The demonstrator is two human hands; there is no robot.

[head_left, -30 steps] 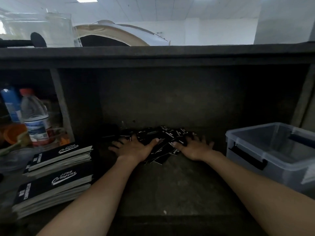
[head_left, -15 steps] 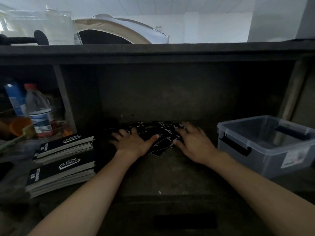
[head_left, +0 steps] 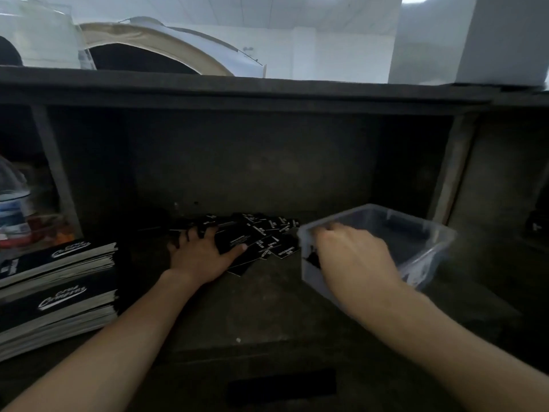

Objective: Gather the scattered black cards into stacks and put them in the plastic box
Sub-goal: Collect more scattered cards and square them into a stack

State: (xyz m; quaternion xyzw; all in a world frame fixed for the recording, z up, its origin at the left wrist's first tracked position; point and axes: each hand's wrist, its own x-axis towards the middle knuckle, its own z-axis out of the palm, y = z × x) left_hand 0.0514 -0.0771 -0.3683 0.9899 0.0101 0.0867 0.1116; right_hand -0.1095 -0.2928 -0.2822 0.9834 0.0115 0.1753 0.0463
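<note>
A loose pile of small black cards with white print lies at the back of the dark shelf. My left hand rests flat on the pile's left part with its fingers spread. Right beside the pile is the clear plastic box, blurred and slightly tilted, its left corner touching the cards. My right hand grips the box at its near left rim, fingers curled over the edge. What is inside the box is too blurred to tell.
Two stacks of black booklets lie at the left front. A water bottle stands behind a shelf divider on the far left. A post bounds the bay on the right, and the shelf top hangs low overhead.
My right hand left the cards, took hold of the box's rim and pulled the box left up to the pile. The left hand stayed on the cards.
</note>
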